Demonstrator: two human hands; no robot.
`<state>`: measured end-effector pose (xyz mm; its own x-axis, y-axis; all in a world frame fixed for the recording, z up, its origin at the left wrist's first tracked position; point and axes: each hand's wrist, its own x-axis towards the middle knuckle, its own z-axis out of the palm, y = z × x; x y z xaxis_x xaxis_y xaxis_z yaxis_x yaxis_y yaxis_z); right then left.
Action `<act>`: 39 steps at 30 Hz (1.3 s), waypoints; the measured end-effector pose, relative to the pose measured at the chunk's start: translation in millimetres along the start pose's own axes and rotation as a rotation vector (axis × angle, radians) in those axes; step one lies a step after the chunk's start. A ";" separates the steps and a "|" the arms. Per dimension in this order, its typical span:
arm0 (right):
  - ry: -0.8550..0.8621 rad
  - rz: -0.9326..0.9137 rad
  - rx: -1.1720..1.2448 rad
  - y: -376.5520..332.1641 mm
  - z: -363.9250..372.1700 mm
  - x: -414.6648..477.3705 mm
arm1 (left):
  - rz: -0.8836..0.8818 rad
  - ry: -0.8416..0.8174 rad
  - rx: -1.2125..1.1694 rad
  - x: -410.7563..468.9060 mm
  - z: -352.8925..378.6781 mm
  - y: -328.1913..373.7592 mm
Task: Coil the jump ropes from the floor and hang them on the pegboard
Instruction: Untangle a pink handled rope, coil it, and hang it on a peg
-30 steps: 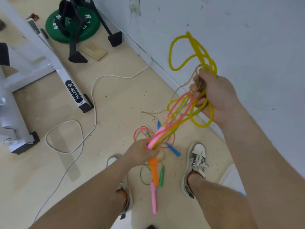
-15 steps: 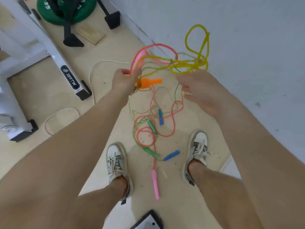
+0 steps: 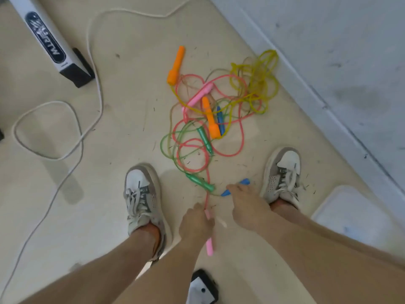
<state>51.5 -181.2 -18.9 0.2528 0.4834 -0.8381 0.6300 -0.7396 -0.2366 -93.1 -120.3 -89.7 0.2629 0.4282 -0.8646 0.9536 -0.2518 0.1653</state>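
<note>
Several jump ropes lie tangled on the floor in front of my feet. A yellow rope (image 3: 254, 84) is heaped near the wall, and a pink-red rope (image 3: 241, 137) and a green rope (image 3: 166, 148) loop through the middle. Two orange handles (image 3: 176, 66) (image 3: 211, 119), a pink handle (image 3: 200, 94), green handles (image 3: 205, 139) and a blue handle (image 3: 220, 119) sit in the pile. My left hand (image 3: 196, 224) is low between my shoes, closed around a second pink handle (image 3: 210, 249). My right hand (image 3: 247, 207) has its fingertips on another blue handle (image 3: 245, 181). No pegboard is in view.
A white cable (image 3: 87, 128) snakes across the floor on the left, past a white machine leg (image 3: 48, 40) with a black foot. The wall's baseboard (image 3: 328, 106) runs along the right. A white lid (image 3: 355, 213) and a black-edged device (image 3: 202, 288) lie near my shoes (image 3: 140, 194).
Both hands had the rope bundle raised at chest height. It now lies on the floor, and both hands have come down to handles between my feet.
</note>
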 end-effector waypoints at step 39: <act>-0.071 -0.898 1.242 -20.1 -259.1 -238.3 | 0.595 0.493 -0.657 -221.5 -311.6 110.7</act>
<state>168.9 -160.2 313.0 0.0785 0.9743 -0.2113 -0.4498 -0.1545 -0.8796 0.0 27.4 268.0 0.6111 0.7369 -0.2891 0.5008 -0.0771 0.8621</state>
